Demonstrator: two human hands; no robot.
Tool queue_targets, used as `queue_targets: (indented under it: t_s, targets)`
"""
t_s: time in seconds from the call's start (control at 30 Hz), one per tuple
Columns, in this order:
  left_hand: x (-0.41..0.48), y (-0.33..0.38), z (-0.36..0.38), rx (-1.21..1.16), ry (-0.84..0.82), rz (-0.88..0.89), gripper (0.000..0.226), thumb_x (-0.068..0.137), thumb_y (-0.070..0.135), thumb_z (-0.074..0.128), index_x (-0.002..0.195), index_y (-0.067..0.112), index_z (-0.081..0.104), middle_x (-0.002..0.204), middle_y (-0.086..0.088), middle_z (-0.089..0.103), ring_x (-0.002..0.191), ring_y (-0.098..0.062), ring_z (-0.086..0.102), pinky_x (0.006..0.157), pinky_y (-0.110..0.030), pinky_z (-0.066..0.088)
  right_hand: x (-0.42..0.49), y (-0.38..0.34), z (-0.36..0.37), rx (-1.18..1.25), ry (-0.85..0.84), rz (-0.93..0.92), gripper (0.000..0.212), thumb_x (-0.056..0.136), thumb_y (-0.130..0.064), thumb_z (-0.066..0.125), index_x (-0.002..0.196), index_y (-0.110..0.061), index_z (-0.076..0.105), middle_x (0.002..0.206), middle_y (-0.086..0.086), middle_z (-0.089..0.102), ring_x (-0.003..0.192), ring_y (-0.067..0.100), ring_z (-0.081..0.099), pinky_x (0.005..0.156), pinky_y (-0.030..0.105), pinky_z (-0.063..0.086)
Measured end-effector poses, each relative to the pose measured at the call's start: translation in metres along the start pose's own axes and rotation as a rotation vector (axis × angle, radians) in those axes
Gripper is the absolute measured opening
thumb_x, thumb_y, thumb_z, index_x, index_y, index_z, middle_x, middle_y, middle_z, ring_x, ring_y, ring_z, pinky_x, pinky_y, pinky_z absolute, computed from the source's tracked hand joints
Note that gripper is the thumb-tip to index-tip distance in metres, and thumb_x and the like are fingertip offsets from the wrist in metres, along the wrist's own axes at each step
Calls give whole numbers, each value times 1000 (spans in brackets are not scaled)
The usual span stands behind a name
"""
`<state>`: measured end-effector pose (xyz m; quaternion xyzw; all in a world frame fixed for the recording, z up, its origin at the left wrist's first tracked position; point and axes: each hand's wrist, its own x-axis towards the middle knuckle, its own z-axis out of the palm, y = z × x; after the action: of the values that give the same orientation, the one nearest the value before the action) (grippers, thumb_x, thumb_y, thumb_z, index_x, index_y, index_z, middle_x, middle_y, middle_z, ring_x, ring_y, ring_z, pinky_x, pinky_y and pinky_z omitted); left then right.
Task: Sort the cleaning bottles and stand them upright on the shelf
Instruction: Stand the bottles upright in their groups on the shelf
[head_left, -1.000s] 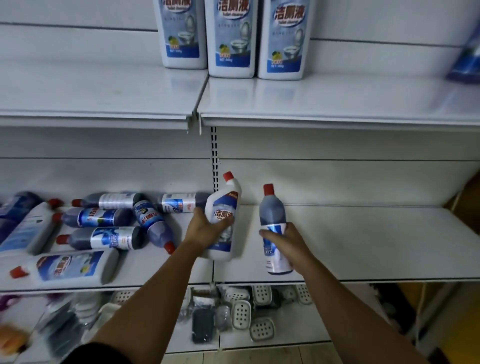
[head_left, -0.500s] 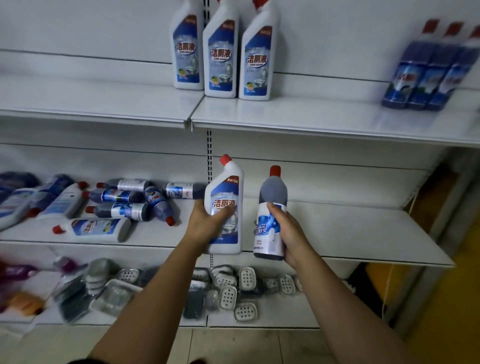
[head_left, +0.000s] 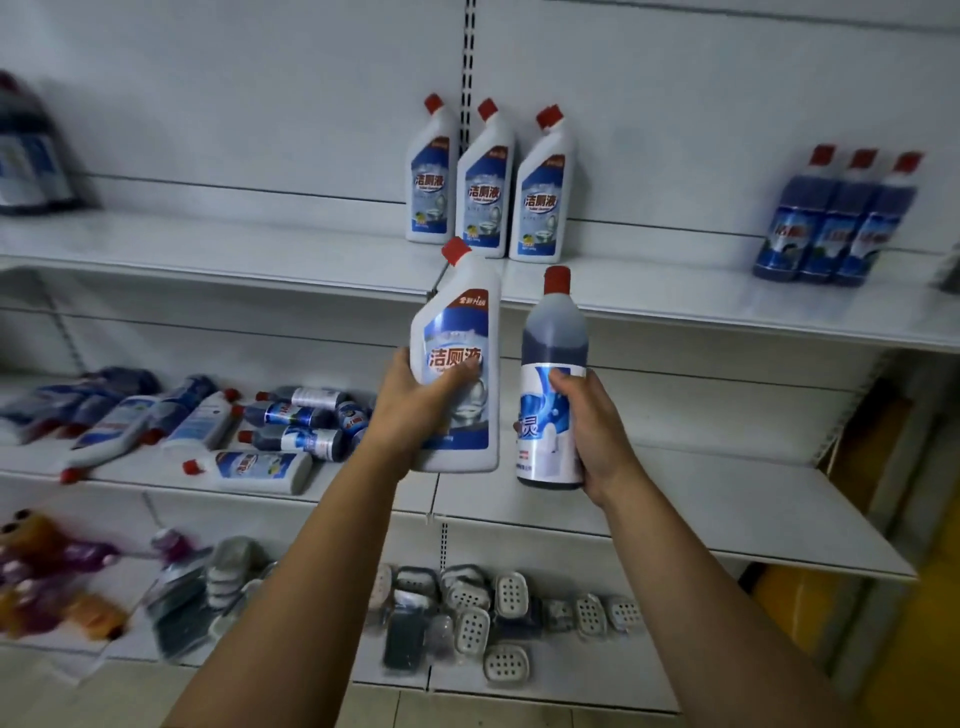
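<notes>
My left hand (head_left: 415, 410) grips the white bottle (head_left: 457, 364); my right hand (head_left: 592, 421) grips the dark bottle (head_left: 553, 384); both upright, ready for matching rows above.

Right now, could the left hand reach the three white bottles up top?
Probably yes: the left hand, gripping its own white bottle, is just below the three white bottles, with nothing between.

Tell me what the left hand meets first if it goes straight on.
Likely the front edge of the upper shelf, right behind the white bottle that the left hand grips; beyond it, the three standing white bottles. Depth unclear.
</notes>
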<state>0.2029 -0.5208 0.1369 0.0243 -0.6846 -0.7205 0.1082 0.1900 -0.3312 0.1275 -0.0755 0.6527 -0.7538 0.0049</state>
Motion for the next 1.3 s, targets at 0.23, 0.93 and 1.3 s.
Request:
queue_targets:
  t_s: [0.23,0.93,1.3]
  targets:
    - [1,54,-40,-35,12,122,53,78,36,79,118,19,50,102,-6,72,78,-19,75,59,-30,59,4,-42,53,2,15,-163,20,95,-26,55,114,-20,53,90,4,71,70,15,71,60,30,57]
    - [134,105,-115,-17,-13,348,55,73,37,81,121,25,56,107,4,73,90,-17,74,76,-41,62,111,-77,139,-51,232,-398,34,88,-23,67,118,-30,52,109,1,68,92,20,71,74,34,59]
    - [265,98,-81,136,-190,288,63,74,32,82,127,28,49,115,1,68,103,-23,69,86,-47,59,185,-74,105,-91,270,-424,39,84,-22,73,113,-35,50,107,-7,66,89,8,68,68,22,54]
